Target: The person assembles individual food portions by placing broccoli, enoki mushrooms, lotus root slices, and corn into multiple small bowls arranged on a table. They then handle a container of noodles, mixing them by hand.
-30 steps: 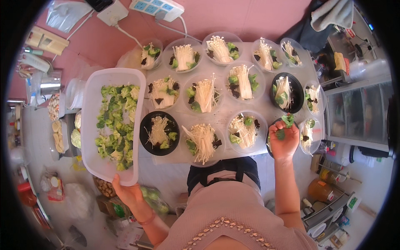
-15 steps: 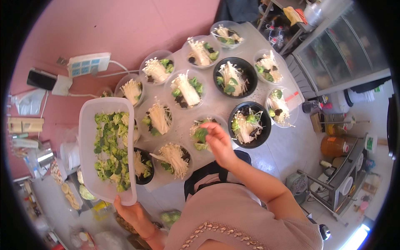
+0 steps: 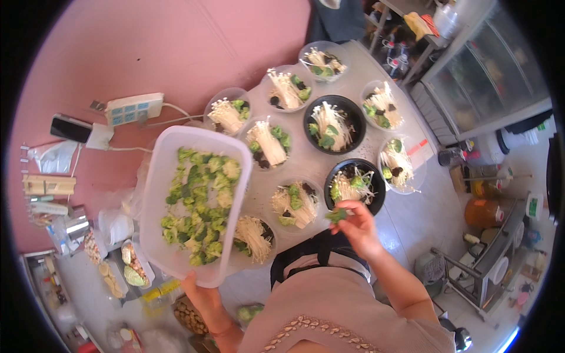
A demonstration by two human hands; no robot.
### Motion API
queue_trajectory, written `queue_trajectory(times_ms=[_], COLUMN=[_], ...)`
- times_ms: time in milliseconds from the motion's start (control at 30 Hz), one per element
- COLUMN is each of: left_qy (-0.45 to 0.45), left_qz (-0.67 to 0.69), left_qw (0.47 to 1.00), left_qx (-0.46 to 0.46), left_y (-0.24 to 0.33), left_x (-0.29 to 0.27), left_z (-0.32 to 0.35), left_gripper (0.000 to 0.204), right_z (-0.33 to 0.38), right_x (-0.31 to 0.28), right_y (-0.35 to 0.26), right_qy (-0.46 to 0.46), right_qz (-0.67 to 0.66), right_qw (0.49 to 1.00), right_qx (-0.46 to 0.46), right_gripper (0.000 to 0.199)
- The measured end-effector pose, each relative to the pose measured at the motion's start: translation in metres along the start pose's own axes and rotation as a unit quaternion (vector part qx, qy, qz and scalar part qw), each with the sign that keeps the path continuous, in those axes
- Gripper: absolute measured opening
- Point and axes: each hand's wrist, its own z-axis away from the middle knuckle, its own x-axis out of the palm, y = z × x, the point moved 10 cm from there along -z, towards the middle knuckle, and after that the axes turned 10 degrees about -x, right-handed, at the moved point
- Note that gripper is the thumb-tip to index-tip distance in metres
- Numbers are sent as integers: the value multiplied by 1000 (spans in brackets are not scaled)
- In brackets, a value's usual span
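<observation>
My left hand (image 3: 203, 297) is closed on the near rim of a big translucent plastic tub (image 3: 150, 206). Loose broccoli florets (image 3: 203, 203) lie inside the tub, which hides some bowls under it. Pinched in the fingers of my right hand (image 3: 360, 232) is a green broccoli floret (image 3: 336, 215), just short of the nearer black bowl (image 3: 380, 197). That bowl contains enoki mushrooms, broccoli and dark fungus. To the left of my right hand, a clear bowl (image 3: 318, 213) has enoki with broccoli lying on top.
More clear bowls and another black bowl (image 3: 311, 138) of enoki and broccoli crowd the table (image 3: 368, 59). A pink wall (image 3: 223, 35) with a power strip (image 3: 135, 109) borders the far left. A glass-door cabinet (image 3: 488, 65) stands at the right.
The tub has moved right, over more of the bowls. My right hand has gone from above the near clear bowl to the right, and a floret now shows in its fingers.
</observation>
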Motion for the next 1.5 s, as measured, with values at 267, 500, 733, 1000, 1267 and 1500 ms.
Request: queue_trajectory(times_ms=[267,500,733,1000,1267,1500], left_qy=[-51,-62,-93,-75,14,5], left_qz=[-41,-66,-110,-141,-68,-89], left_qw=[998,995,990,987,997,995], left_qx=[-10,-37,1,-28,-39,-49], left_y=[-22,-48,-41,-55,-47,-43], left_x=[33,41,62,60,12,9], left_z=[12,25,37,44,34,35], left_gripper=[73,74,75,75,79,78], right_z=[-43,-70,-72,-61,-43,-29], right_x=[10,169,203,221,83,68], right_y=[-67,-108,-67,-38,-117,-110], right_qy=[-9,-264,-252,-274,-91,-136], right_qz=[-68,486,643,678,480,601], right_qw=[997,790,655,574,839,753], right_qx=[-28,-264,-305,-368,-241,-231], right_gripper=[30,15,17,9,21,25])
